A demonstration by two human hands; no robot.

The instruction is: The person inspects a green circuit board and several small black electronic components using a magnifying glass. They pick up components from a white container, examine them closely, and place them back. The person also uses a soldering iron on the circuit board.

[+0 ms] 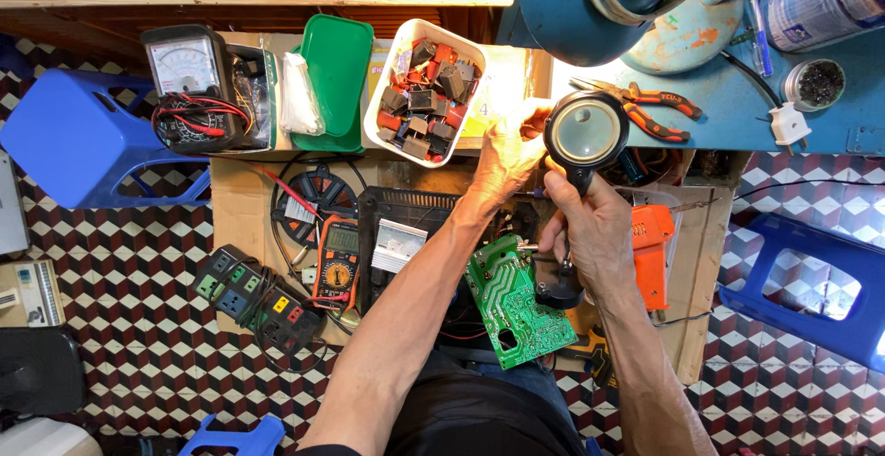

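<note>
The right hand (595,225) is closed around the black handle of a round magnifying glass (585,130), holding the lens up at the edge of the blue counter (737,96). The left hand (502,156) is raised just beside the lens, fingers curled as if pinching something small near it; what it holds cannot be made out. A green circuit board (512,299) sits tilted below both hands, over the person's lap, with a black plug-like part (558,292) touching its right edge. An orange soldering gun (653,253) lies just right of the right hand. A white tray of red and black components (424,92) stands left of the left hand, beside a green lid (336,73). An orange digital multimeter (338,262) rests on cardboard, near a black power strip (258,304). An analogue meter (184,69) stands further left. Red-handled pliers (645,106) lie on the blue counter.
</note>
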